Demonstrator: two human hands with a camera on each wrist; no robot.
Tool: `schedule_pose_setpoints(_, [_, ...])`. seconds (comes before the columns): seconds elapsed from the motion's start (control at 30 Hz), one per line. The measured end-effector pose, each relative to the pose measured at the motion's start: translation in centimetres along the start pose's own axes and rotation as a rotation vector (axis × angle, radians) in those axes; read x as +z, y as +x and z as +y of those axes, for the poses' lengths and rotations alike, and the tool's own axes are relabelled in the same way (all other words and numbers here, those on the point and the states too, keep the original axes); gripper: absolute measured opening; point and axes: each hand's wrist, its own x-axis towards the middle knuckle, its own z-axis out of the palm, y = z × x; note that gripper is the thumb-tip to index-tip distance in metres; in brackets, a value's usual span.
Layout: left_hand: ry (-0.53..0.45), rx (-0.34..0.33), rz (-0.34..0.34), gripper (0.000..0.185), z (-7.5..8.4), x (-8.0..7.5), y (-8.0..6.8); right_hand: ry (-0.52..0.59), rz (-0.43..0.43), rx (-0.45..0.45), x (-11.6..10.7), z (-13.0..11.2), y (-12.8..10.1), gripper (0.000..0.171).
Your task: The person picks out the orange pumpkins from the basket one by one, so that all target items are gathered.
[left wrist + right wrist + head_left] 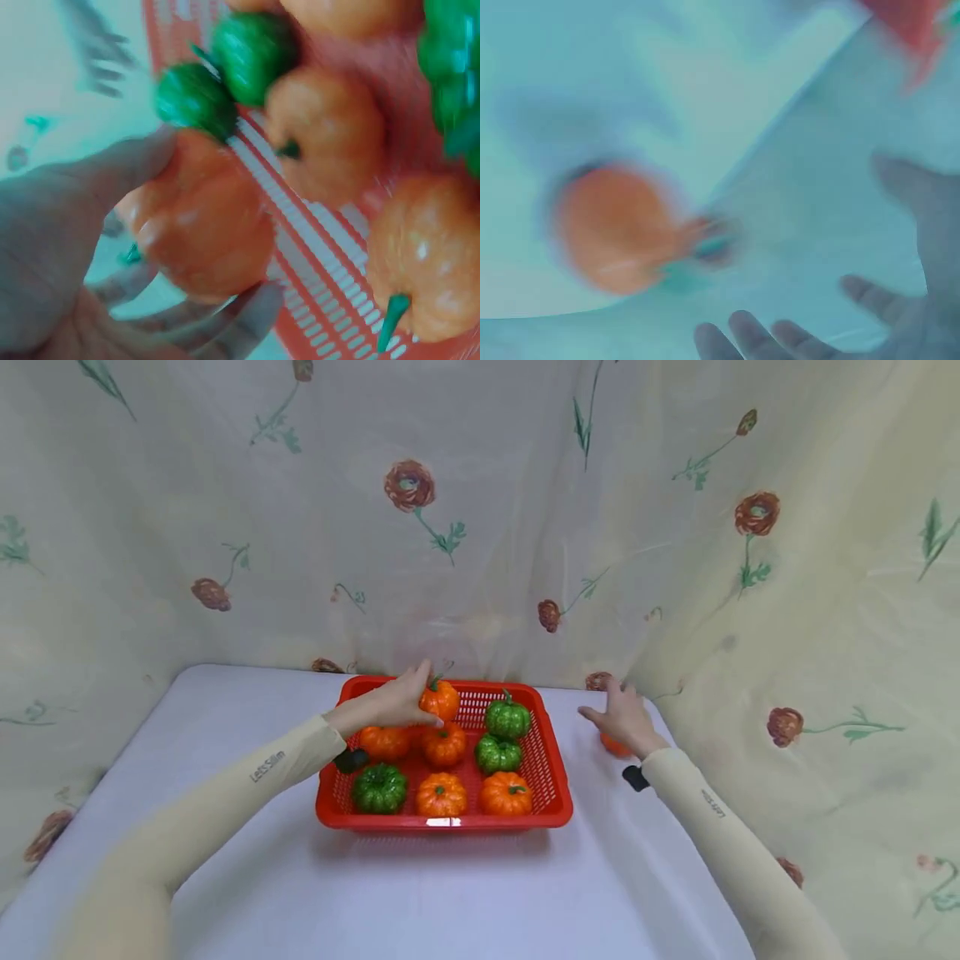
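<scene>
While half hidden beneath the spread, empty right hand (624, 720), an orange pumpkin (613, 745), wrist view blurred.

The basket (551, 777) is bright red with a pierced lattice wall, and it holds glossy orange pumpkins (506, 794) and dark green pumpkins (379, 788), all with green stems. The table (225, 710) is plain pale white, while the cloth backdrop (480, 510) is cream, printed with rust-red flowers on green stalks. Both sleeves (285, 764) are pale beige with small dark lettering, and the lone pumpkin on the table (613, 746), mostly hidden and blurred, looks orange.
</scene>
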Motion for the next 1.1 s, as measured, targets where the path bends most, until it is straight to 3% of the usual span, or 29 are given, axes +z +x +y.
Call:
schedule_pose_setpoints(0.07, [-0.001, 0.022, -0.030, 0.061, 0.4, 0.5, -1.0, -0.009, -0.065, 0.077, 0.8, 3.5, 0.6, 0.081])
schedule_pose_setpoints(0.17, [-0.013, 0.069, -0.089, 0.058, 1.3, 1.7, -2.0, -0.069, -0.164, 0.111, 1.9, 7.2, 0.6, 0.083])
schedule_pose_setpoints(0.27, [-0.013, 0.131, -0.102, 0.055, 2.3, 3.0, -1.9, -0.066, -0.102, 0.131, 2.5, 9.2, 0.7, 0.080])
schedule_pose_setpoints(0.37, [-0.003, 0.197, -0.137, 0.056, 3.2, 4.4, -1.2, 0.012, -0.003, 0.173, 2.8, 10.0, 1.1, 0.080])
schedule_pose_setpoints(0.47, [0.030, 0.218, -0.207, 0.059, 3.5, 5.7, -0.7, 0.088, -0.022, 0.187, 3.2, 10.6, 1.4, 0.077])
schedule_pose_setpoints(0.6, [0.111, 0.164, -0.211, 0.065, 2.8, 5.9, -1.1, 0.202, -0.040, 0.118, 4.5, 11.4, 1.7, 0.067])
schedule_pose_setpoints(0.67, [0.133, 0.117, -0.220, 0.068, 2.1, 4.6, -2.1, 0.230, -0.013, 0.075, 5.0, 11.6, 1.9, 0.063])
schedule_pose_setpoints(0.73, [0.162, 0.055, -0.287, 0.070, 1.0, 2.9, -3.4, 0.260, 0.046, 0.027, 5.2, 11.6, 2.1, 0.063])
schedule_pose_setpoints(0.83, [0.207, -0.050, -0.452, 0.067, -0.9, 1.2, -5.4, 0.287, 0.134, -0.057, 4.0, 10.6, 2.3, 0.062])
schedule_pose_setpoints(0.9, [0.288, -0.091, -0.552, 0.067, -1.9, 1.4, -6.1, 0.292, 0.159, -0.119, 2.4, 8.6, 2.2, 0.062])
schedule_pose_setpoints(1.0, [0.379, -0.108, -0.622, 0.071, -2.0, 2.2, -6.3, 0.250, 0.115, -0.221, -0.4, 2.9, 1.1, 0.064])
schedule_pose_setpoints(1.1, [0.385, -0.118, -0.598, 0.075, -1.5, 1.4, -5.9, 0.175, 0.010, -0.383, -2.1, -5.0, -1.3, 0.062])
